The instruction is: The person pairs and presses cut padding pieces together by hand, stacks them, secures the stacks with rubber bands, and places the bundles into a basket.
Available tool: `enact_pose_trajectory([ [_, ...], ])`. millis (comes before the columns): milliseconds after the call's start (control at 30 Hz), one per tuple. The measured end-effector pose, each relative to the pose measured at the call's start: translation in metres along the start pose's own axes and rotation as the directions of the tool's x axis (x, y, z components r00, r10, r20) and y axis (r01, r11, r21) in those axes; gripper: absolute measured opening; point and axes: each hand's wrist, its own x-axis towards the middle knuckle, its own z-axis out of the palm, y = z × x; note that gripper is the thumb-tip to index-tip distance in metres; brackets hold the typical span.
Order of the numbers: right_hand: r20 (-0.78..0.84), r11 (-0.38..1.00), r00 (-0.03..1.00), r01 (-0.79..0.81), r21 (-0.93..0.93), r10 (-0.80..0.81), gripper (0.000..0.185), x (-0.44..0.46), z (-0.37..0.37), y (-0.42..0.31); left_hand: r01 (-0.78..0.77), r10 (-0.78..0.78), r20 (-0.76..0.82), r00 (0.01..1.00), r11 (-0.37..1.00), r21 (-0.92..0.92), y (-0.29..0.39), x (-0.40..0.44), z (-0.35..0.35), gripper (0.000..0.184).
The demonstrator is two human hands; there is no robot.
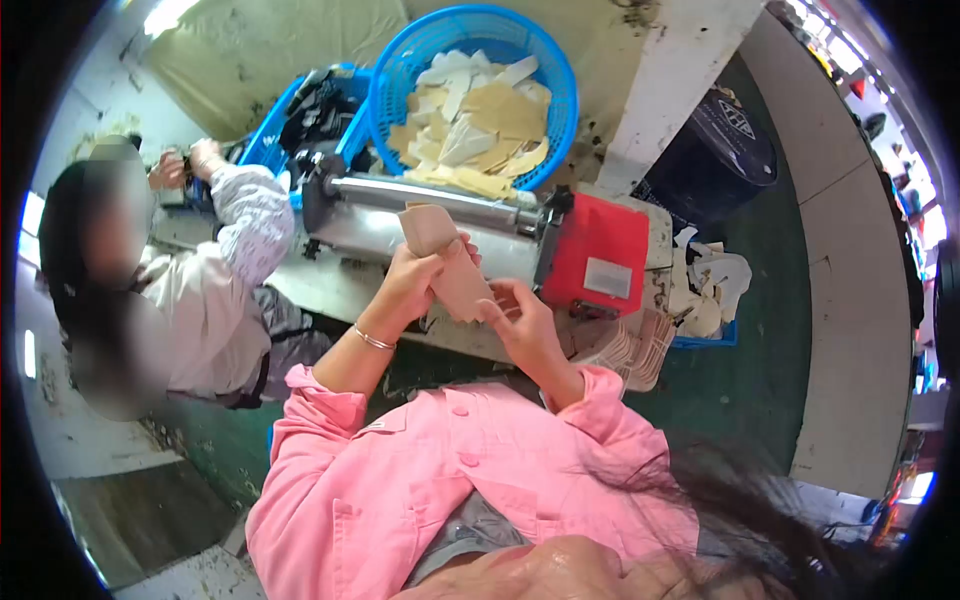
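My left hand point(414, 280) is closed around a small stack of beige flat cut pieces point(460, 282), held tilted in front of the roller machine. The upper end of the stack fans out slightly above my fingers. At the stack's lower right edge, my right hand point(526, 328) has its thumb and curled fingers on the corner of the pieces. Just beyond my hands lies the machine's silver roller point(360, 222), with a red housing point(598, 255) at its right end.
Behind the machine stands a round blue basket point(572, 95) heaped with beige and white pieces. A blue crate point(262, 150) holds black pieces. Another person point(205, 325) works at the left. At the right are a dark blue drum point(715, 160), white scraps point(715, 285) and beige ribbed pieces point(640, 350).
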Motion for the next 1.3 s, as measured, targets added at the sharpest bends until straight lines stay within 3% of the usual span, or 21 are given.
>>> enact_pose_trajectory([
  [133, 0.185, 0.965, 0.960, -0.234, 0.120, 0.210, 0.029, -0.015, 0.047, 0.009, 0.036, -0.029, -0.239, 0.971, 0.999, 0.023, -0.020, -0.053, -0.030, 0.024],
  [167, 0.228, 0.965, 0.942, -0.261, 0.036, 0.246, 0.030, -0.017, 0.051, 0.011, 0.038, -0.027, -0.291, 0.956, 0.999, 0.035, -0.026, -0.061, -0.036, 0.024],
  [233, 0.152, 0.995, 0.987, -0.046, -0.091, 0.060, 0.029, -0.026, 0.055, 0.004, 0.053, -0.029, -0.358, 0.933, 0.997, 0.059, -0.037, -0.073, -0.048, 0.023],
  [267, 0.123, 0.986, 0.991, 0.064, -0.154, -0.045, 0.029, -0.028, 0.057, 0.003, 0.061, -0.004, -0.345, 0.939, 0.986, 0.155, -0.040, -0.079, -0.051, 0.023],
  [333, 0.088, 0.995, 0.996, 0.026, -0.096, -0.017, 0.026, -0.022, 0.050, 0.007, 0.069, 0.042, -0.305, 0.951, 0.936, 0.345, -0.047, -0.087, -0.051, 0.024],
  [367, 0.071, 0.998, 0.997, 0.003, -0.069, 0.002, 0.025, -0.019, 0.043, 0.010, 0.086, -0.008, -0.266, 0.964, 0.956, 0.281, -0.052, -0.090, -0.050, 0.027],
  [467, 0.082, 0.969, 0.996, 0.036, -0.245, -0.016, 0.026, 0.002, 0.019, 0.039, 0.165, -0.150, -0.325, 0.934, 0.986, 0.019, -0.055, -0.091, -0.045, 0.030],
  [500, 0.113, 0.919, 0.993, 0.066, -0.389, -0.023, 0.029, 0.009, 0.011, 0.043, 0.167, -0.178, -0.341, 0.923, 0.984, -0.062, -0.057, -0.090, -0.049, 0.035],
  [600, 0.102, 0.782, 0.939, 0.330, -0.529, -0.328, 0.033, 0.032, 0.012, 0.069, 0.101, -0.130, -0.446, 0.885, 0.991, -0.088, -0.059, -0.089, -0.062, 0.037],
  [633, 0.157, 0.831, 0.968, 0.248, -0.498, -0.195, 0.044, 0.042, 0.015, 0.064, 0.080, -0.128, -0.444, 0.887, 0.989, -0.125, -0.063, -0.089, -0.068, 0.040],
  [733, 0.174, 0.567, 0.911, 0.373, -0.734, -0.374, 0.060, 0.095, 0.035, 0.097, 0.094, -0.156, -0.477, 0.865, 0.984, -0.151, -0.069, -0.089, -0.075, 0.040],
  [933, -0.037, 0.375, 0.952, 0.083, -0.923, -0.302, 0.079, 0.189, 0.060, 0.142, 0.161, -0.236, -0.414, 0.879, 0.965, -0.209, -0.069, -0.073, -0.091, 0.040],
  [1067, -0.043, 0.392, 0.979, 0.039, -0.919, -0.198, 0.071, 0.213, 0.062, 0.143, 0.219, -0.290, -0.370, 0.883, 0.950, -0.223, -0.053, -0.057, -0.104, 0.044],
  [1300, -0.027, 0.285, 0.987, 0.019, -0.958, -0.160, 0.053, 0.226, 0.080, 0.132, 0.263, -0.322, -0.320, 0.891, 0.941, -0.215, -0.036, -0.044, -0.132, 0.041],
])
